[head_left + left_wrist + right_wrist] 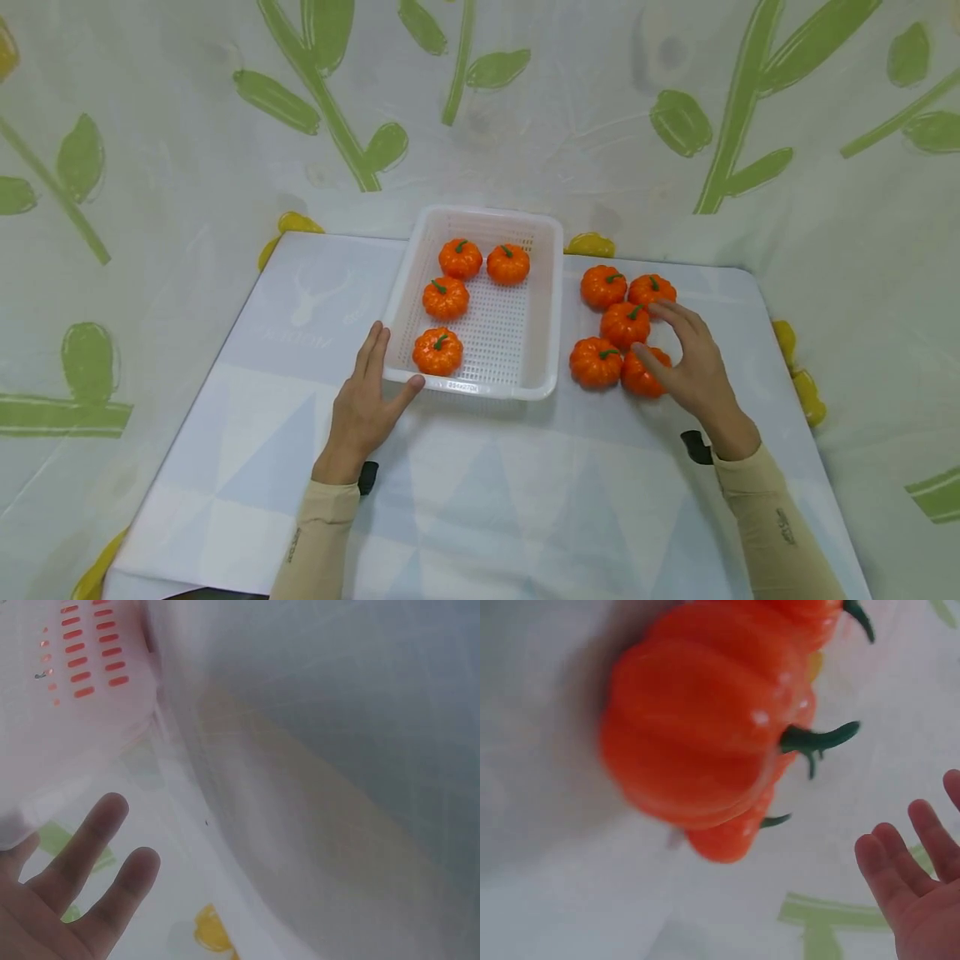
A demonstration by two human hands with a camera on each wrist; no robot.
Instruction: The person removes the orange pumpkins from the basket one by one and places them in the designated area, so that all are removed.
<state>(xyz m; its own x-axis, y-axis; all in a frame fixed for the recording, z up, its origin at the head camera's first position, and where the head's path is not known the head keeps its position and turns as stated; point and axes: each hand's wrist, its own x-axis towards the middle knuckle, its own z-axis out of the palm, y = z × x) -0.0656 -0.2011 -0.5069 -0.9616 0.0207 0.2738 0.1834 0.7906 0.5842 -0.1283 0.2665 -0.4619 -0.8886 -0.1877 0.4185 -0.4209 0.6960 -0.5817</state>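
A white plastic basket [551, 333] with slotted walls stands at the middle of the table's far side, holding several small orange pumpkins [438, 353] with green stems. At its near left corner is my left hand [363, 417], fingers straight along the side and thumb by the front rim. Several more pumpkins [596, 364] sit in a cluster right of the basket. Over that cluster's right side hovers my right hand [697, 375], thumb and fingers spread apart, nearest to the front right pumpkin [640, 377]. One pumpkin [697, 727] looms large in the right wrist view, apart from the visible fingers.
A pale cloth with light blue triangles covers the table [465, 483]. Behind it hangs a white curtain [555, 125] printed with green stems and leaves. Yellow printed shapes [806, 396] show past the table's right edge.
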